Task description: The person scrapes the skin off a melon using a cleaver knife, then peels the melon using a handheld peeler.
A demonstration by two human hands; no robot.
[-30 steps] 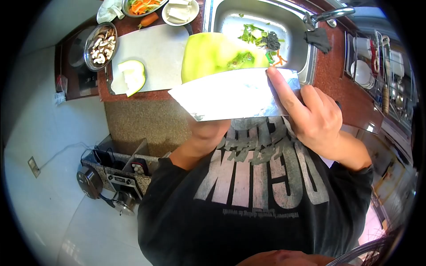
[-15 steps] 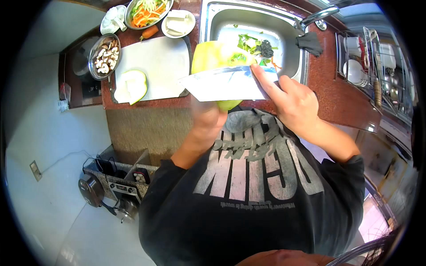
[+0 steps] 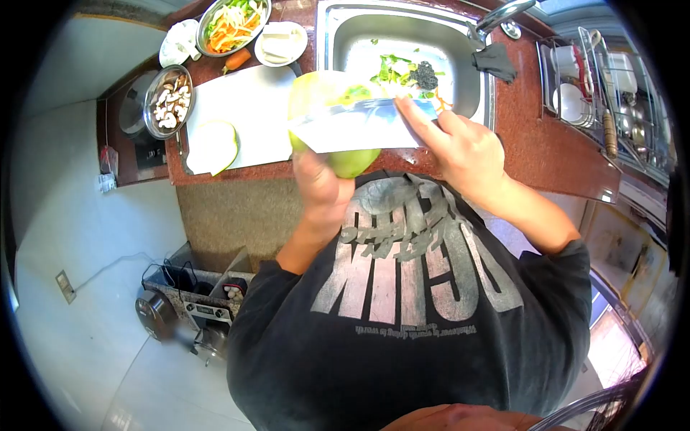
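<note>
My left hand (image 3: pixel 321 179) is closed around the lower left of a large green fruit (image 3: pixel 353 162), its thumb up along the side. The far face of the fruit is pale yellow-green, while the near underside keeps its green skin. In my right hand (image 3: pixel 467 147) is a wide-bladed kitchen knife (image 3: pixel 366 126), my index finger stretched along the blade. The blade lies across the fruit and hides its middle; the handle is covered by my palm. Behind, the sink (image 3: pixel 471 100) holds green scraps (image 3: pixel 392 68) and a dark clump (image 3: pixel 425 74).
A white cutting board (image 3: pixel 251 108) bears a pale green-edged piece (image 3: pixel 214 146). Around it stand a bowl of sliced mushrooms (image 3: pixel 171 105), a bowl of shredded vegetables (image 3: pixel 233 27), a carrot piece (image 3: pixel 236 60) and a plate with white blocks (image 3: pixel 280 44). At right is a dish rack (image 3: pixel 593 100).
The fruit, the knife and both hands have shifted a little left. More of the green underside shows below the blade. The camera view has also moved slightly.
</note>
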